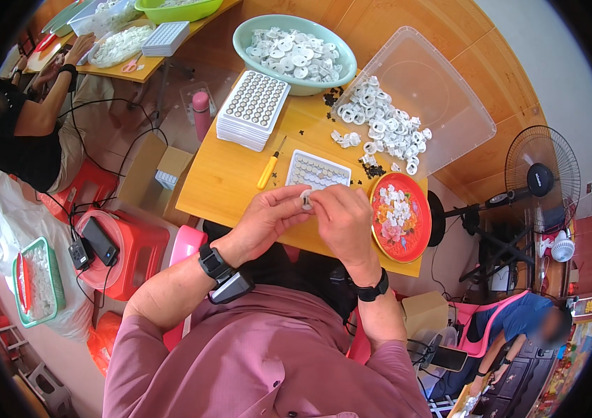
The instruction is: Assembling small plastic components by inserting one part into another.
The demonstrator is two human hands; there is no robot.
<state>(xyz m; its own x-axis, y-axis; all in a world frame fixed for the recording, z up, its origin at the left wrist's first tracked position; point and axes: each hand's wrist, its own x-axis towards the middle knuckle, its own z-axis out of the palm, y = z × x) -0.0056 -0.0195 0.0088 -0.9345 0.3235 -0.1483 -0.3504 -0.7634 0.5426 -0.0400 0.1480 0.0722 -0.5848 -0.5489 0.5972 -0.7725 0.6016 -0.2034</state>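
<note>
My left hand point(262, 221) and my right hand point(343, 219) meet over the near edge of the wooden table point(226, 177), both pinching one small white round part point(306, 201) between the fingertips. Just beyond them lies a white tray point(317, 169) with rows of small round pockets. A yellow-handled screwdriver point(268, 170) lies left of that tray. To the right stands a red flowered plate point(399, 217) with a few white parts on it. Both wrists wear black bands.
A stack of filled white trays point(253, 108), a green bowl point(294, 43) of white parts and a clear lid point(418, 97) with a loose pile point(383, 125) lie further back. Red stools point(132, 251), a standing fan point(540, 180), a pink bottle point(201, 111), another person point(27, 122) at a far table.
</note>
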